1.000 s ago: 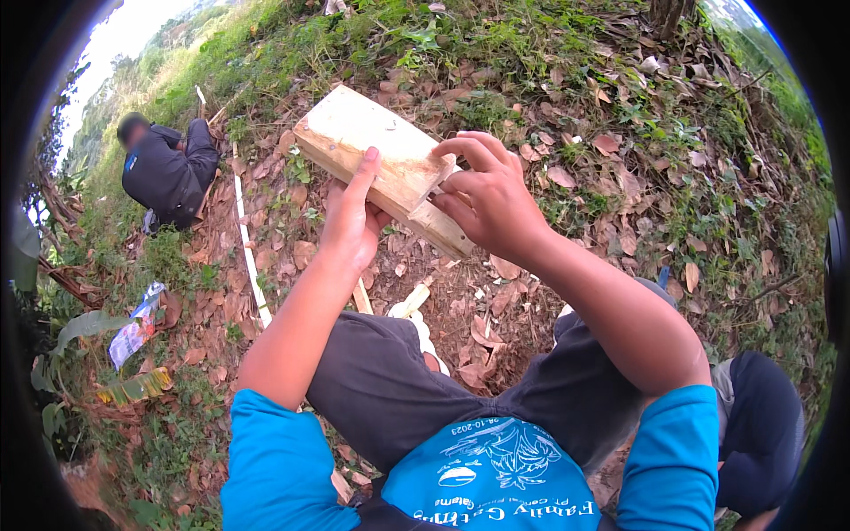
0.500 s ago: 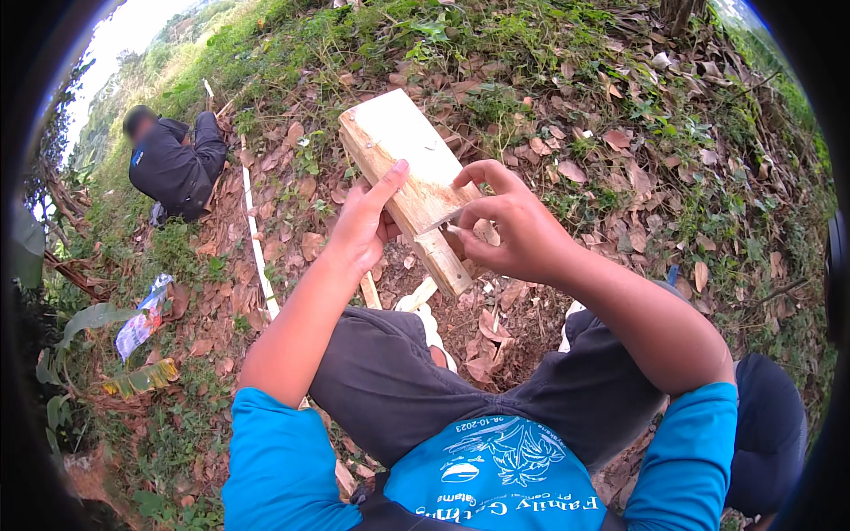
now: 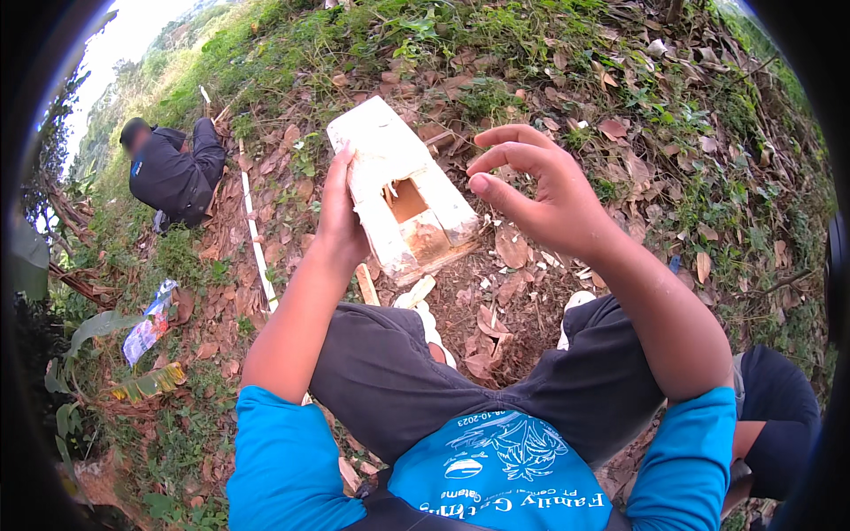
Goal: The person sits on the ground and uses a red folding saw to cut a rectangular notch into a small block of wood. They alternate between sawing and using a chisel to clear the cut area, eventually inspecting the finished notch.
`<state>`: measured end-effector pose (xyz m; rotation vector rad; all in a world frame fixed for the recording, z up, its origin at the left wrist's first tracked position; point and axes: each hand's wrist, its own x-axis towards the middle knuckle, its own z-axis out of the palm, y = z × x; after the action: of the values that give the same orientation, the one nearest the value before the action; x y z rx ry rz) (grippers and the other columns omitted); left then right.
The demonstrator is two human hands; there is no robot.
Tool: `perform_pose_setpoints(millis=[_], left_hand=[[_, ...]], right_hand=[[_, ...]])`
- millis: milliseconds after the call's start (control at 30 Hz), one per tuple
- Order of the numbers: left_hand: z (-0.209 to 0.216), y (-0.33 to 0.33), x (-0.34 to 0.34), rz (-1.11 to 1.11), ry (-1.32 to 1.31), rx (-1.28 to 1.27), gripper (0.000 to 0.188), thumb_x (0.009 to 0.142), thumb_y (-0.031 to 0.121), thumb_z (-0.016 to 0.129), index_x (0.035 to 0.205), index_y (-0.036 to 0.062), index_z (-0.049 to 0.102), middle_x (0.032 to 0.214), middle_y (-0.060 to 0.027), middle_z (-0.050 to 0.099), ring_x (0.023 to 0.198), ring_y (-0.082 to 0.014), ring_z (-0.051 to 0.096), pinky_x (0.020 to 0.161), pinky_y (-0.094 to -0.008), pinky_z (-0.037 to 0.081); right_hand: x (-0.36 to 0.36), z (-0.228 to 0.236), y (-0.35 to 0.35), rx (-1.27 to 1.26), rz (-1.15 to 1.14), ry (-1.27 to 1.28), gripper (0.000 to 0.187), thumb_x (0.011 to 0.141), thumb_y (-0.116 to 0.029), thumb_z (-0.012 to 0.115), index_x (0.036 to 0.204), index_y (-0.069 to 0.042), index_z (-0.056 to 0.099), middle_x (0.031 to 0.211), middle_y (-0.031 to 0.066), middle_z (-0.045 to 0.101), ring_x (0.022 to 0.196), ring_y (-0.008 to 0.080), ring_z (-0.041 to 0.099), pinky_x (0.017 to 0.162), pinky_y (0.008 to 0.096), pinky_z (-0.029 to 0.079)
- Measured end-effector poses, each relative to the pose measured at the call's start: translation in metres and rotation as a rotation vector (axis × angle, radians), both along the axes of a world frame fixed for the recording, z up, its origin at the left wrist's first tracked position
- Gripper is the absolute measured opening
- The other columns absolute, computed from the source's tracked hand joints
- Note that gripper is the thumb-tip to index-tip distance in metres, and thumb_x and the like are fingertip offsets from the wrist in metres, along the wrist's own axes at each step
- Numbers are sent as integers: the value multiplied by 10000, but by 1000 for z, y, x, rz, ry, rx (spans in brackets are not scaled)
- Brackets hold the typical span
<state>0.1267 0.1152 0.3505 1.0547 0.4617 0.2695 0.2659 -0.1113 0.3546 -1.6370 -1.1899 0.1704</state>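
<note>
A small pale wooden box (image 3: 376, 142) with a square opening in its face is held up above the ground, in front of my knees. My left hand (image 3: 341, 208) grips it along its left side, the thumb lying on the upper edge and the other fingers hidden behind. Off the box's right side, my right hand (image 3: 536, 190) hangs in the air with nothing in it, its thumb and fingers apart and curved. Inside the opening shows a brown hollow, and a splintered bit of wood stands at its upper left corner.
A person (image 3: 177, 173) in dark clothes sits at the far left; another person (image 3: 779, 425) is close at the right edge. A long pale strip (image 3: 254, 221) lies on the leafy ground near a colourful plastic packet (image 3: 149, 323). Wood pieces (image 3: 414, 292) lie by my feet.
The box has been turned so its face with the opening shows. My right hand has let go of it and drawn away to the right. The person at the right edge has shifted.
</note>
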Motion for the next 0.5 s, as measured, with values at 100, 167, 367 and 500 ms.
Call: perform_pose_setpoints(millis=[100, 167, 367, 500], left_hand=[[-3, -5, 1, 35, 1, 7, 696, 1043, 560, 510, 1475, 16, 463, 1391, -161, 628, 1232, -296, 655, 1115, -473, 499], [-3, -11, 3, 42, 33, 90, 691, 1033, 540, 567, 1473, 19, 457, 1368, -139, 641, 1198, -257, 678, 1063, -436, 543], [-6, -21, 1, 141, 15, 158, 617, 1029, 502, 607, 1419, 40, 486, 1293, -110, 661, 1148, -199, 700, 945, -363, 613], [-2, -19, -2, 208, -97, 127, 621, 1023, 489, 625, 1437, 61, 451, 1317, -106, 644, 1153, -200, 697, 933, -347, 623]], right_hand=[[-12, -2, 4, 50, 32, -14, 231, 931, -278, 770, 981, -53, 775, 1324, 139, 653, 1244, 296, 611, 1045, 429, 464], [-17, -5, 7, 56, -5, -124, 194, 914, -250, 778, 966, -63, 788, 1332, 134, 647, 1265, 312, 593, 1078, 451, 437], [-23, -12, 12, -52, -127, -225, 253, 899, -281, 757, 1049, -88, 822, 1481, 239, 541, 1441, 450, 393, 1186, 539, 322], [-25, -18, 15, -184, -124, -245, 414, 946, -424, 691, 1198, -106, 775, 1596, 266, 380, 1504, 514, 243, 1209, 604, 253]])
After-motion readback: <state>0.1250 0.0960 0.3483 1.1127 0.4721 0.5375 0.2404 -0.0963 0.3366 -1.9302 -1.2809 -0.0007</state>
